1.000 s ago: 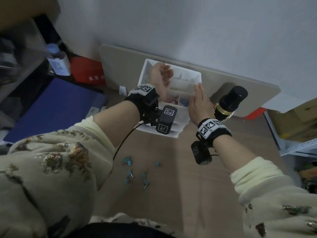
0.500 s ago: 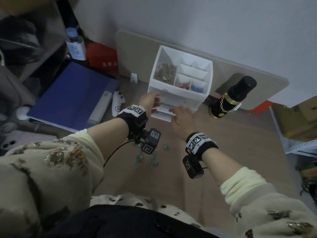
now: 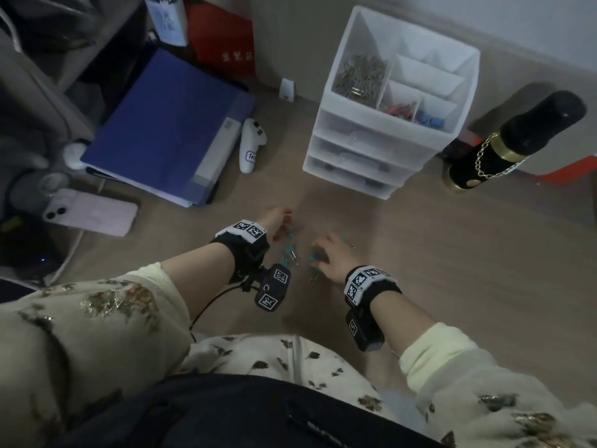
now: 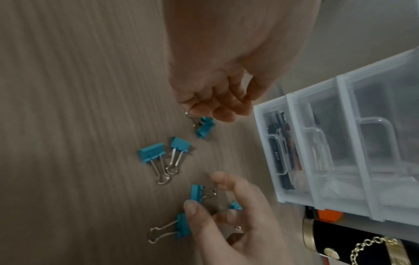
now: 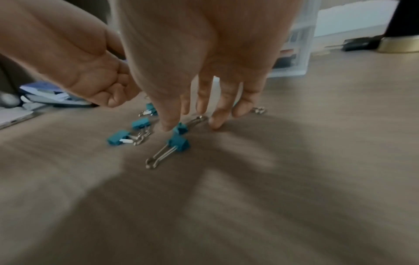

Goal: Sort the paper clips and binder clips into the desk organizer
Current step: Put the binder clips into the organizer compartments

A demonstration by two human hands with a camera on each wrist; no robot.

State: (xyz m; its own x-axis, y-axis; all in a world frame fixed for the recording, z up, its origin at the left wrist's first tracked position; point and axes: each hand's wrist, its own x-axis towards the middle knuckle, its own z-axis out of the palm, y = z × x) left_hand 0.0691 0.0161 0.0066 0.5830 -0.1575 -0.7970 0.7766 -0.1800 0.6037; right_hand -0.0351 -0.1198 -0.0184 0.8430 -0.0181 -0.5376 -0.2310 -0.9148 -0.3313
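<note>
Both hands have come down from the desk organizer (image 3: 384,137) to the blue binder clips (image 4: 163,156) scattered on the near table. The left hand (image 4: 217,96) has curled fingers touching a clip, maybe pinching its wire. The right hand (image 5: 204,75) is spread wide over others, holding nothing. So another pickup begins. The organizer's top far-left compartment holds paper clips (image 3: 360,76); the near-right ones hold red and blue clips.

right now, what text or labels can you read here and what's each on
Nothing reads cleanly.
White controller: handwritten tag, too blurred.
Bottle label: printed characters, too blurred.
Red box: white characters, too blurred.
Wrist bands: black-and-white marker patterns, no words.
Dark item in drawer: small print, unreadable.
</note>
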